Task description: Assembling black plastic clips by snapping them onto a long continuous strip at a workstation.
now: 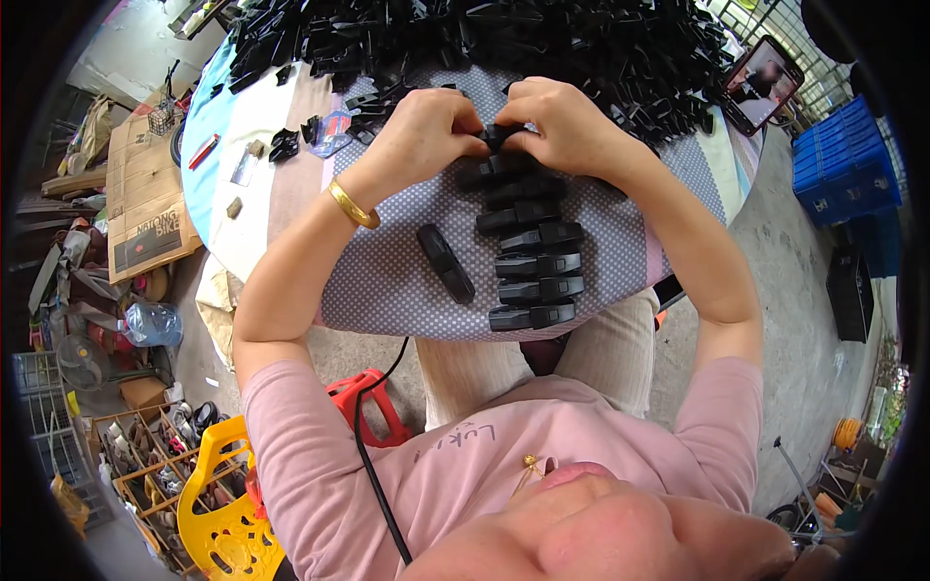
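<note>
My left hand (426, 134) and my right hand (556, 124) meet over the table at the far end of a row of black plastic parts. Between their pinched fingertips is a small black plastic part (497, 134), mostly covered by the fingers. The row (539, 263) runs toward me, several alike pieces lying crosswise, one behind another. Apart from it, to the left, a single black part (446, 263) lies at a slant. A large heap of loose black pieces (465, 37) spreads across the table's far side, just beyond both hands.
A phone (763, 85) leans at the table's right edge, near blue crates (845, 169). On the left of the cloth-covered table (373, 276) are a red pen-like item (203, 152) and small scraps. A black cable (360, 426) hangs beside a red stool (395, 416); a yellow chair (230, 518) stands lower left.
</note>
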Demonstrator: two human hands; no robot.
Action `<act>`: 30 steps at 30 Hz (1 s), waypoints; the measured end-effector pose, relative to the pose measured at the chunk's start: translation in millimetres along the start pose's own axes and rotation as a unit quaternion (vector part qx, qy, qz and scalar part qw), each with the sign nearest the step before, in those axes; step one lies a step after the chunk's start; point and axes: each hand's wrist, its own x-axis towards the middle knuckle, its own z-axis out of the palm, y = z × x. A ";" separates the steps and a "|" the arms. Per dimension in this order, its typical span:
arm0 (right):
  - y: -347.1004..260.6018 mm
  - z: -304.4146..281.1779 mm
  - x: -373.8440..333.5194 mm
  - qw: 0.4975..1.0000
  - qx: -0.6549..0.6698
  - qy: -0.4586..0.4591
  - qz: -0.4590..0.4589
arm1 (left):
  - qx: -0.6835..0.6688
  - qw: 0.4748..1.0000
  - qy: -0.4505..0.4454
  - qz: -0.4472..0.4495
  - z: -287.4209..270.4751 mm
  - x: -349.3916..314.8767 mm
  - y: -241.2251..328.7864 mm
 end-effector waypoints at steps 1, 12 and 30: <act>0.1 1.1 -0.6 1.000 0.005 0.008 0.007 | 0.012 1.000 0.002 0.004 0.5 -0.3 0.6; 10.2 5.7 5.3 0.986 -0.113 0.104 0.059 | 0.140 0.967 0.210 0.020 -22.9 27.0 -45.6; -0.9 1.8 -1.8 0.992 -0.067 0.009 0.107 | -0.087 0.970 0.194 -0.114 -43.4 12.9 -45.3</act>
